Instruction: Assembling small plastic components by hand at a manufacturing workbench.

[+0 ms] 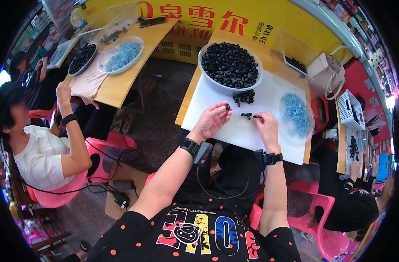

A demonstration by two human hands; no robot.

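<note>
My left hand (211,121) is raised over the white sheet (234,131), its thumb and fingertips closed on a small black ring-shaped piece (227,106). To its right, my right hand (267,125) pinches a small dark piece at its fingertips, beside a few black pieces (246,115); whether these are joined to it is too small to tell. Just beyond both hands, a loose pile of black pieces (244,97) lies on the sheet. Behind that stands a white round bowl (202,65) heaped with the same black pieces. Light-blue clear pieces (296,114) fill a clear tray right of my right hand.
A clear box of black pieces (295,64) and a white bag (326,72) stand at the back right. On the left, a co-worker (46,148) sits by another wooden table (125,83) with bowls. A pink chair (317,218) is at my right, with cables (107,183) at left.
</note>
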